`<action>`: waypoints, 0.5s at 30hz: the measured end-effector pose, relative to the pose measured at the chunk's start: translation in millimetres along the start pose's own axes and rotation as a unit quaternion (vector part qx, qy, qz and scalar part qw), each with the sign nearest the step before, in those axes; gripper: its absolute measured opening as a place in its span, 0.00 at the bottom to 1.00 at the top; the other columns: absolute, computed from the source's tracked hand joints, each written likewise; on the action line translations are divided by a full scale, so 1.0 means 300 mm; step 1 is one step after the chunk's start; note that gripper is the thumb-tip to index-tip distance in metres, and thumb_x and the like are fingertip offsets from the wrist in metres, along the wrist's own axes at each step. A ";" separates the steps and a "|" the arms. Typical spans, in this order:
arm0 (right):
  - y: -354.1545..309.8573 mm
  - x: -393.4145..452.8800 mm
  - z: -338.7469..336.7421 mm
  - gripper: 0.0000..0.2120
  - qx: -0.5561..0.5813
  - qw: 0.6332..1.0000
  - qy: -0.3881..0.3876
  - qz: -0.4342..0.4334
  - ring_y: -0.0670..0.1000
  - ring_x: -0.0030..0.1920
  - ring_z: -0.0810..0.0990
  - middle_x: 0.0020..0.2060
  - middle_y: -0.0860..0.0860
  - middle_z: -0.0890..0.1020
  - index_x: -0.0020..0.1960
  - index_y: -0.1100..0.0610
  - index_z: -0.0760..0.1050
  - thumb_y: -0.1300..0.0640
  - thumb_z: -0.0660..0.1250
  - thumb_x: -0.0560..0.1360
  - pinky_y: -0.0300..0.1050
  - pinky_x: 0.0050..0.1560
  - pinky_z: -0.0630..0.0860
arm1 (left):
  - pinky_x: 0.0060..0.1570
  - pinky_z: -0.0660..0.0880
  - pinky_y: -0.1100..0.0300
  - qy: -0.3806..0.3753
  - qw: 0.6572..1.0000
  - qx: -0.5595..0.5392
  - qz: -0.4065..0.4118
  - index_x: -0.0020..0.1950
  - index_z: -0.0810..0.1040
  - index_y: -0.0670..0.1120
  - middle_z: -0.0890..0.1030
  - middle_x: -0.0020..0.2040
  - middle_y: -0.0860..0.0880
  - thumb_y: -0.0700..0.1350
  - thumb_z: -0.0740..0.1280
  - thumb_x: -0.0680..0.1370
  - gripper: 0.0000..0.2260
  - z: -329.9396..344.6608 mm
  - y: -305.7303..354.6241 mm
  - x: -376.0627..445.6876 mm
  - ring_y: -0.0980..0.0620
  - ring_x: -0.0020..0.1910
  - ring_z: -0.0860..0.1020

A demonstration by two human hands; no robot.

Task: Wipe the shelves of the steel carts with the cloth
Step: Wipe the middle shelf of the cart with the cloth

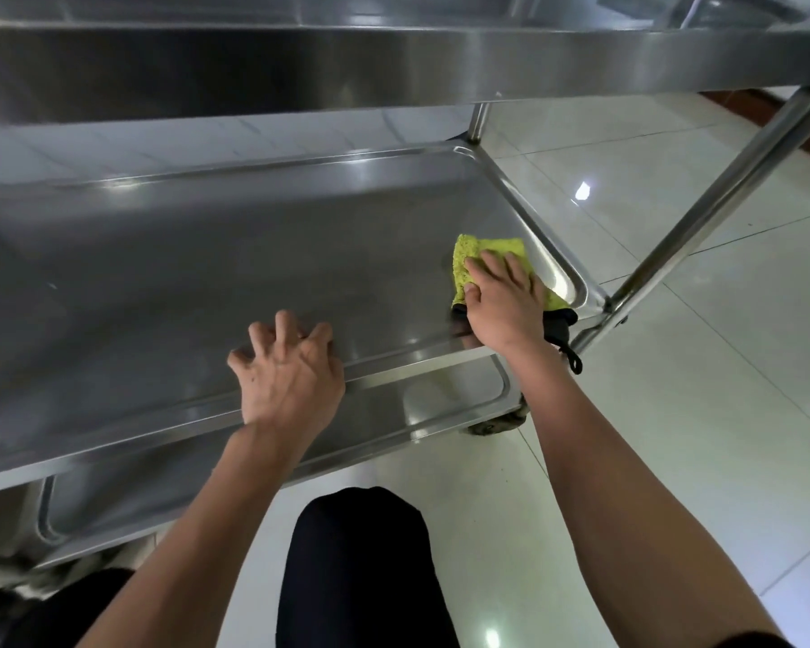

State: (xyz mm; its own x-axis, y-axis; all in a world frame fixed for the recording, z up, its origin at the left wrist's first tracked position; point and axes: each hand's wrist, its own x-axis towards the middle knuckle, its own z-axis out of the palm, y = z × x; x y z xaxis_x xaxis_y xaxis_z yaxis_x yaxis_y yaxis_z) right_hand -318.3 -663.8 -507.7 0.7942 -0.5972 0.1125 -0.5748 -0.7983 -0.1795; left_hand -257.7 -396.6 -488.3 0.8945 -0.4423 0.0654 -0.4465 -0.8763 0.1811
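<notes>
Step in hand: wiping the middle shelf of the polished steel cart (263,254). The yellow-green textured cloth (487,254) lies at the shelf's near right corner, right of frame centre, and is pressed flat under the right hand (503,297), fingers straight. The left hand (286,367) is braced on the front rim, fingers spread and bent, nothing gripped. Judgement: a leftward stroke across the unwiped shelf is called for next, pressure kept even.

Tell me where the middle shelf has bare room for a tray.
Middle shelf is bare from the left hand on its near rim back to the far rim. The right corner is crowded: right hand presses the yellow cloth.
</notes>
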 end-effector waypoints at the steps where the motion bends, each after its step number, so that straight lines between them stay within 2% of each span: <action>1: -0.029 -0.008 0.005 0.21 0.001 1.000 -0.001 -0.009 0.52 0.79 0.49 0.77 0.41 0.58 0.75 0.43 0.62 0.49 0.52 0.82 0.60 0.75 0.51 | 0.57 0.68 0.41 -0.004 1.000 -0.002 0.002 0.56 0.77 0.53 0.70 0.58 0.47 0.50 0.58 0.80 0.10 -0.003 -0.001 0.004 0.40 0.59 0.67; 7: -0.176 -0.044 0.029 0.21 0.009 0.998 -0.018 -0.060 0.51 0.79 0.49 0.77 0.40 0.59 0.74 0.41 0.62 0.49 0.54 0.82 0.60 0.74 0.53 | 0.52 0.68 0.44 -0.028 0.999 -0.007 0.031 0.56 0.78 0.54 0.71 0.57 0.48 0.51 0.55 0.80 0.13 -0.026 -0.033 0.029 0.42 0.59 0.67; 15: -0.253 -0.061 0.071 0.20 0.004 0.997 -0.002 -0.077 0.49 0.79 0.50 0.77 0.40 0.60 0.74 0.41 0.63 0.47 0.52 0.82 0.60 0.74 0.52 | 0.55 0.67 0.44 -0.043 0.993 -0.027 0.102 0.59 0.78 0.50 0.73 0.61 0.48 0.49 0.58 0.79 0.14 -0.037 -0.016 0.122 0.44 0.63 0.68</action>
State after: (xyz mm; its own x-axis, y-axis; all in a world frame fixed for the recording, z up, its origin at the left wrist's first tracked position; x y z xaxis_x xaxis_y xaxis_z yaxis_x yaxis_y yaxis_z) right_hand -285.0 -590.5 -516.9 0.8735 -0.4675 0.1359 -0.4447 -0.8797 -0.1683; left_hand -222.7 -406.4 -475.9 0.7788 -0.6269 0.0219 -0.6149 -0.7560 0.2245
